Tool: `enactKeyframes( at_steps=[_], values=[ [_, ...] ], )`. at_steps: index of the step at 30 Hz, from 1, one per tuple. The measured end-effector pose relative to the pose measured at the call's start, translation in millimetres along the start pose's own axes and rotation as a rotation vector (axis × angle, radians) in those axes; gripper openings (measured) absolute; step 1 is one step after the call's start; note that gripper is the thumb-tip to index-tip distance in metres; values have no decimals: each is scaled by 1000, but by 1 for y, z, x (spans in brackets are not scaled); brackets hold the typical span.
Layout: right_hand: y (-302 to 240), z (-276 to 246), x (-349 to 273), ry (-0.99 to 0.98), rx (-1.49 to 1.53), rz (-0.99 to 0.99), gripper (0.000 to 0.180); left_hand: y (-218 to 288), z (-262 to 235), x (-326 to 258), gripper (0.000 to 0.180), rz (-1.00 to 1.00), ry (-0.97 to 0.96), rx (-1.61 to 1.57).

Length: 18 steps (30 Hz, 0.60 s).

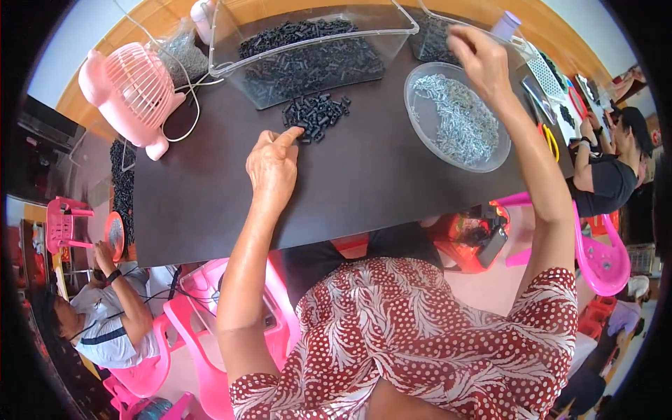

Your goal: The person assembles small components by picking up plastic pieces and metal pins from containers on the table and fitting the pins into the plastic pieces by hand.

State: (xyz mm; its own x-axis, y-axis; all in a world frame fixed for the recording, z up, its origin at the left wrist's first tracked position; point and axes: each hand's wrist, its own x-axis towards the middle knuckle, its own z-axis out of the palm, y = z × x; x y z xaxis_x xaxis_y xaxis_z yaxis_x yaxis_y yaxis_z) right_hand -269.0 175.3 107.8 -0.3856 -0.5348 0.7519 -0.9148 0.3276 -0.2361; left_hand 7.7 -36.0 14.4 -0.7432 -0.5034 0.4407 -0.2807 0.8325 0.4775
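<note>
A loose pile of small black plastic tube-like pieces [322,115] lies on the dark table. My left hand [273,162] is at its near edge, the index fingertip touching the pieces and the other fingers curled in. Whether a piece sits between finger and thumb is hidden. To the right, a round clear tub [413,124] contains many small silvery metal pins or screws. My right hand [483,66] is raised beyond the tub, close to a clear bin of dark pieces [432,43]. Its fingers are bent together, and anything in them is too small to make out.
A large clear bin [315,40] of black pieces stands at the back, beside a pink fan [133,94] with a white cable. At the right are yellow-handled scissors [549,142] and a white perforated tray [544,71]. People sit at both sides; pink chairs [203,350] stand below.
</note>
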Motion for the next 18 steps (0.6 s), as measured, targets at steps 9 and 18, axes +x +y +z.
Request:
enactKeyframes(
  at_steps=[9,18],
  values=[
    [-108,34,-77,-224,333,-128,14,-7,-4,-10,39,-160,-29,-324],
    [-142,75,-86,-362,432,-163,18,-5,-10,-7,24,-77,-51,-257]
  ],
)
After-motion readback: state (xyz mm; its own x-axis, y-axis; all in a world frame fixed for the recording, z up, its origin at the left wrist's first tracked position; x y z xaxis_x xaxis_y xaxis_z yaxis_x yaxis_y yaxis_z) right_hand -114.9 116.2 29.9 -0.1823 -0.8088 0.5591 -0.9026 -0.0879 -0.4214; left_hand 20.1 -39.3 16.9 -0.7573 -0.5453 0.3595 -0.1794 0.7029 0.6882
